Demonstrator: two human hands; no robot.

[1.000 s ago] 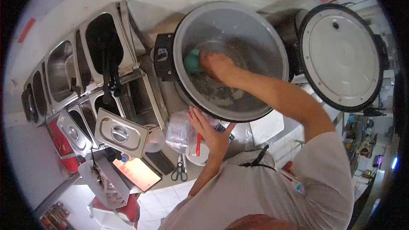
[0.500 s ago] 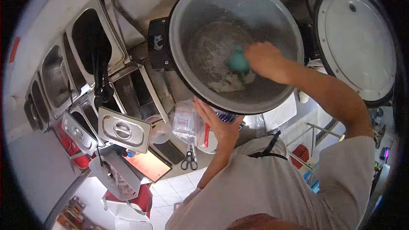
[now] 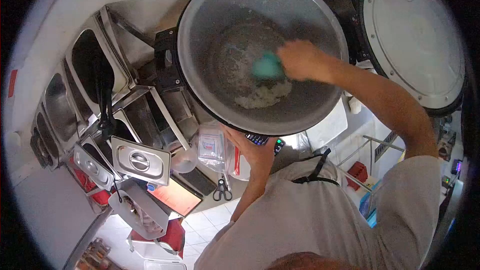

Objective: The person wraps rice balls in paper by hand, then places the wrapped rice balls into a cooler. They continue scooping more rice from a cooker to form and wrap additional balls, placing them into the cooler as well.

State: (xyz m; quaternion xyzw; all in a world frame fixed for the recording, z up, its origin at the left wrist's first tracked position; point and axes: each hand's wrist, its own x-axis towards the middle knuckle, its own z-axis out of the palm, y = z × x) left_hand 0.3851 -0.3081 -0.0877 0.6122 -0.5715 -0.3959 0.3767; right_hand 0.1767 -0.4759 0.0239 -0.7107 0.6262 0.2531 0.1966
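Note:
A large deep grey cooker pot (image 3: 200,85) with a dark outer rim fills the upper middle. Pale, sticky-looking rice remains (image 3: 265,96) lie low on its inner surface. Inside the pot, my right hand (image 3: 305,61) is closed around a teal paddle (image 3: 267,66), which motion blurs beside the rice. At the near side, my left hand (image 3: 252,152) rests against the cooker's outside, thumb apart and fingers stretched out, with the fingertips partly under the rim. A lit control panel (image 3: 265,141) shows next to that thumb.
The cooker's round lid (image 3: 412,40) stands raised at the right. Steel food pans (image 3: 65,97) and loose pan lids (image 3: 141,160) occupy the left. Black-handled scissors (image 3: 222,190), a plastic bag (image 3: 212,145) and a lit tablet (image 3: 176,196) lie along the counter's near edge.
The view has shifted, so the cooker sits slightly further left and higher. My right hand has moved the teal paddle within the pot, and its blade now points more leftward. My left hand stays against the cooker.

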